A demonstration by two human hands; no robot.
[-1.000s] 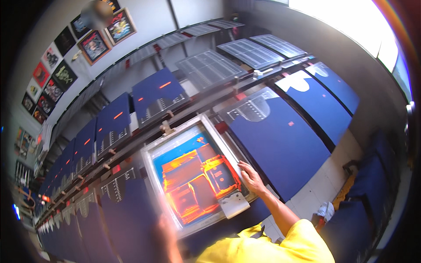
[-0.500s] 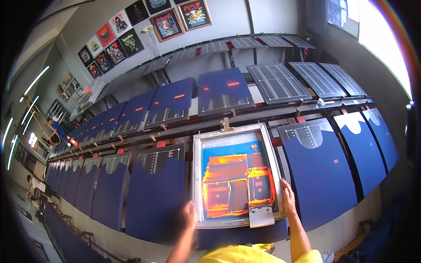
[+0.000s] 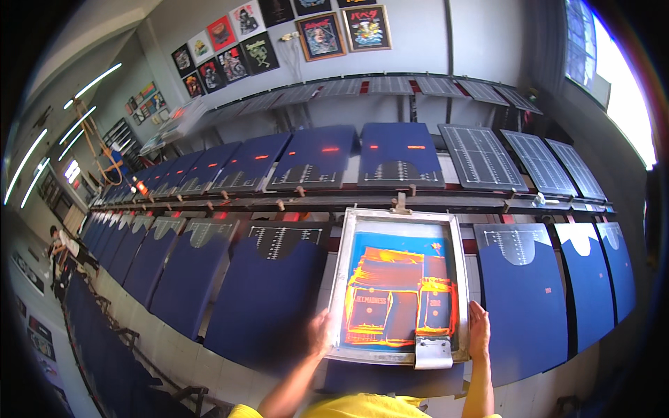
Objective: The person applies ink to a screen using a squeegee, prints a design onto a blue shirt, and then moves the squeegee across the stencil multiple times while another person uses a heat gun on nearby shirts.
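A silk-screen printing frame [image 3: 339, 285] with a metal rim and blue mesh lies before me, its far edge at a metal bracket [image 3: 399, 203]. Orange ink streaks the mesh around two blocks of design. A squeegee [image 3: 433, 353] with a bent metal plate rests at the near right corner, over the rim. My left hand [image 3: 321, 333] grips the near part of the left rim. On the right rim, my right hand [image 3: 479, 329] presses with its fingers up along the side; its grip is partly hidden.
Dark blue fabric panels lie on boards to the left [image 3: 268, 299] and right [image 3: 523, 306]. A long metal rail [image 3: 313, 202] runs behind the frame. Beyond it stand more fabric-covered boards and bare marked boards [image 3: 481, 157]. A person [image 3: 66, 244] is at the far left.
My view has turned left, so the scene sits farther right. My left hand, blurred beside the frame before, now rests firmly on its left rim. The right hand stays at the right rim.
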